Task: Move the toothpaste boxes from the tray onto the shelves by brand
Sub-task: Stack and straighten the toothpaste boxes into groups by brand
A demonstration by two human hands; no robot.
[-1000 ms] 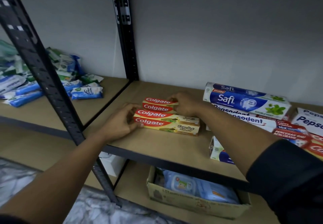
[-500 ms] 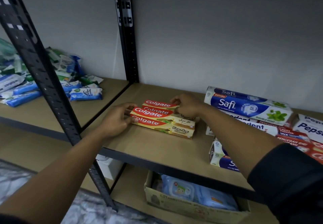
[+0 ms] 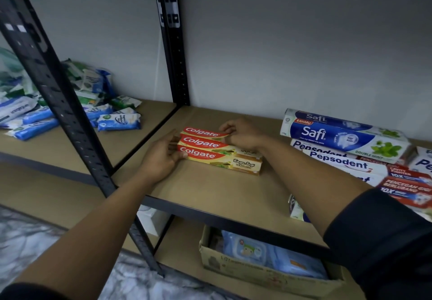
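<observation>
Head view: left hand [image 3: 161, 159] presses flat against left ends of Colgate boxes [image 3: 210, 154], right hand [image 3: 243, 133] pinches the far one; uneven push likely skews the row on shelf [image 3: 210, 196].

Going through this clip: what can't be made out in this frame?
Head view: the tray is out of frame.
Colgate boxes: the right hand covers the rear ones, so their count is unclear.
White box at the front edge: brand hidden by the right forearm.
Rightmost Pepsodent box: cut off by the frame's right edge.
Cardboard box below: print too dark and blurred to read.
</observation>
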